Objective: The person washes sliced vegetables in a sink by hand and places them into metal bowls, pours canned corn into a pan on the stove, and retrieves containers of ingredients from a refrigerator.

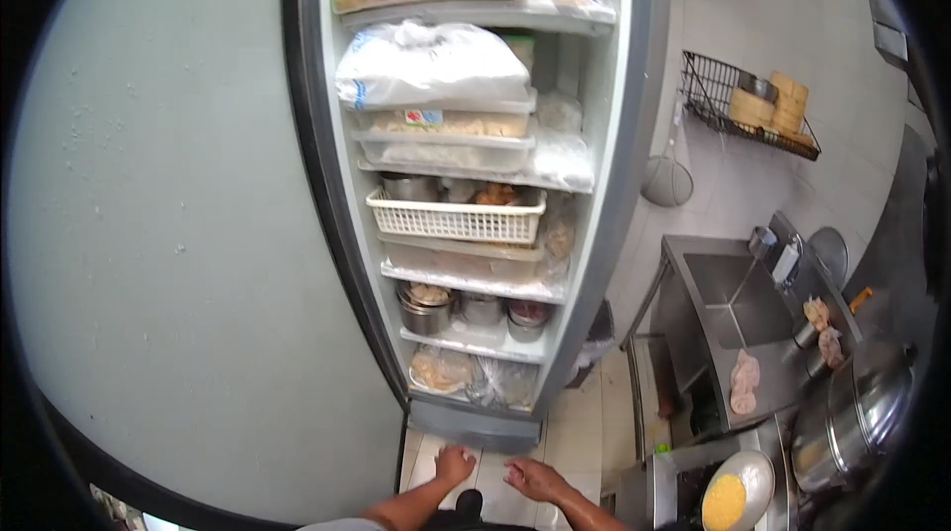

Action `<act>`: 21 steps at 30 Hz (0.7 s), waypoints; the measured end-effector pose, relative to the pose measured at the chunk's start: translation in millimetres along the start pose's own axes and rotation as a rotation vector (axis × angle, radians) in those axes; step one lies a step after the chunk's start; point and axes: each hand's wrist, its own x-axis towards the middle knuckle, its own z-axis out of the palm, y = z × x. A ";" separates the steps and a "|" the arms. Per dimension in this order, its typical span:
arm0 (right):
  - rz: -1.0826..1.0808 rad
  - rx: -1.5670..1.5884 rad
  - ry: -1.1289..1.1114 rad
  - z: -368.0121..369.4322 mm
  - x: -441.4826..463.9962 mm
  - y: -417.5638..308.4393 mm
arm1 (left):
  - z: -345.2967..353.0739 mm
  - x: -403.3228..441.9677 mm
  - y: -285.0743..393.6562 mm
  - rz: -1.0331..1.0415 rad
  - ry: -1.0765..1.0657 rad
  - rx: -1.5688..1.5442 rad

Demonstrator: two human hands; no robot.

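My left hand (456,465) is held low before the open refrigerator, its fingers curled in with nothing seen in them. To its right, my right hand (535,479) has its fingers partly bent and apart, holding nothing. Neither hand touches anything. Just beyond them is the refrigerator's grey bottom edge (474,422). The lowest shelf above it carries plastic bags of food (443,369). Metal pots (426,311) stand one shelf up. Higher are a white plastic basket (456,218), clear lidded containers (446,152) and a white plastic bag (431,65).
The refrigerator door (188,234) stands wide open on the left. On the right are a steel sink (728,293), a piece of raw meat (744,382), a large pot (842,422) and a bowl of yellow food (758,481). A wire rack (708,85) and strainer (668,181) hang on the wall.
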 end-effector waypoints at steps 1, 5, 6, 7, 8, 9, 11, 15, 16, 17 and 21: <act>-0.009 0.020 0.015 3.4 1.5 9.8 | -7.5 4.5 10.1 0.019 0.039 -0.049; 0.067 0.141 0.123 -16.9 2.5 4.9 | 6.3 32.3 -0.6 0.092 0.147 -0.218; 0.065 0.125 0.142 -25.9 3.3 1.1 | -1.6 37.3 7.3 0.110 0.156 -0.211; 0.081 0.185 0.181 -26.2 3.9 6.3 | -4.4 45.8 11.2 0.123 0.128 -0.162; -0.022 0.117 0.245 -31.1 8.0 11.3 | -6.0 52.4 15.6 0.132 0.091 -0.114; -0.107 0.055 0.298 -32.9 8.8 15.1 | -22.1 48.7 36.4 0.148 -0.045 -0.344; 0.024 0.269 0.369 -31.4 13.2 25.2 | -104.9 26.5 122.2 0.263 -0.400 -0.580; 0.216 0.496 0.327 -77.8 11.8 -27.9 | -257.5 -49.7 248.0 1.084 -1.215 -1.062; 0.256 0.623 0.312 -97.6 5.8 -47.8 | -267.6 -61.6 260.5 1.342 -1.439 -1.134; 0.021 0.612 0.224 -124.5 -5.9 -74.9 | -281.2 -72.2 274.7 1.592 -1.523 -1.137; -0.914 0.669 -0.255 -190.1 -42.6 -187.0 | -315.7 -74.8 307.6 1.753 -1.480 -1.122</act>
